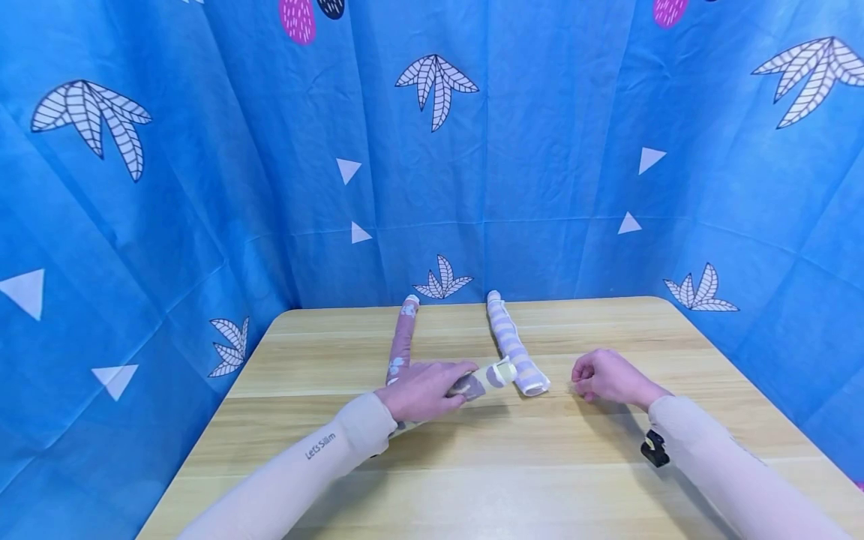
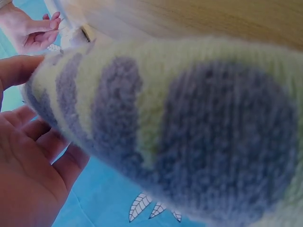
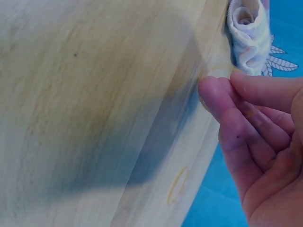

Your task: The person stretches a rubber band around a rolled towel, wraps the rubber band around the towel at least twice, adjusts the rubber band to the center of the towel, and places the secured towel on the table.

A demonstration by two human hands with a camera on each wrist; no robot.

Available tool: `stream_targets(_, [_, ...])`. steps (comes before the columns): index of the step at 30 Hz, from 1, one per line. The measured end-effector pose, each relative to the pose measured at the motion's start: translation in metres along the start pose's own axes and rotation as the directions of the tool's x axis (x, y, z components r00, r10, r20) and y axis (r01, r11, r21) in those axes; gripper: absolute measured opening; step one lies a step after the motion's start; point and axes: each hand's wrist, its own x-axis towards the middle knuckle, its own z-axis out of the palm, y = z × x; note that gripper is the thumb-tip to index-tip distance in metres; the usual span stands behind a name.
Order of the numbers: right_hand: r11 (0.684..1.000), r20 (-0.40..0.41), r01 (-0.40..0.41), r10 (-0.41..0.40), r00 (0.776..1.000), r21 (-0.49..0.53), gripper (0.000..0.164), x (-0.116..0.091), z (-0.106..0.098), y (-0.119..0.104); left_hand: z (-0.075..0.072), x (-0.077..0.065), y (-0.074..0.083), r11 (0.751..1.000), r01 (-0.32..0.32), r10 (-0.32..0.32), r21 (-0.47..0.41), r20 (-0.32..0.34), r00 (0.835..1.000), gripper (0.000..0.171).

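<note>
My left hand [image 1: 424,391] grips a rolled towel [image 1: 481,381], pale yellow-green with grey-purple patches, above the middle of the table. In the left wrist view this towel [image 2: 189,127] fills much of the picture, with the thumb on one side and the fingers on the other. My right hand [image 1: 610,377] is to the right, above the table. Its thumb and index fingertip pinch a thin yellowish rubber band [image 3: 204,105], only partly visible. A second thin yellow rubber band [image 3: 177,185] lies on the wood in the right wrist view.
Two more rolled towels lie toward the back of the wooden table [image 1: 486,480]: a dusky purple one [image 1: 403,334] and a lilac-and-white striped one [image 1: 513,341]. A blue patterned curtain [image 1: 540,150] surrounds the back and sides.
</note>
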Motion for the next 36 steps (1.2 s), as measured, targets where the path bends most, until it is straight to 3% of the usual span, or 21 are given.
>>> stream_targets(8, [0.997,-0.002,0.010,-0.010,1.000,-0.082,0.018,-0.003,0.001,-0.001,0.001,-0.002,0.001,1.000,-0.008,0.009,-0.018,0.005,1.000,0.045])
stream_targets(13, [0.998,0.066,0.020,-0.025,0.998,0.064,0.032,-0.005,0.004,-0.006,0.002,-0.002,0.003,1.000,-0.006,0.006,-0.010,-0.008,1.000,0.047])
stream_targets(19, [0.962,0.151,0.056,-0.099,0.984,0.268,0.036,-0.006,0.007,-0.025,0.003,-0.003,0.003,1.000,-0.006,0.006,-0.006,-0.021,1.000,0.047])
stream_targets(24, [0.909,0.173,0.021,-0.102,0.980,0.417,0.041,-0.006,0.009,-0.038,0.005,-0.004,0.002,1.000,-0.001,0.001,-0.004,-0.024,1.000,0.048])
stream_targets(32, [0.743,0.134,-0.028,-0.084,0.987,0.669,0.041,-0.009,0.008,-0.046,0.006,-0.007,0.003,1.000,0.013,-0.013,-0.006,-0.027,1.000,0.047])
stream_targets(36, [0.725,0.136,-0.019,-0.103,0.985,0.689,0.037,-0.009,0.008,-0.045,0.007,-0.008,0.003,1.000,0.013,-0.013,-0.007,-0.024,1.000,0.047])
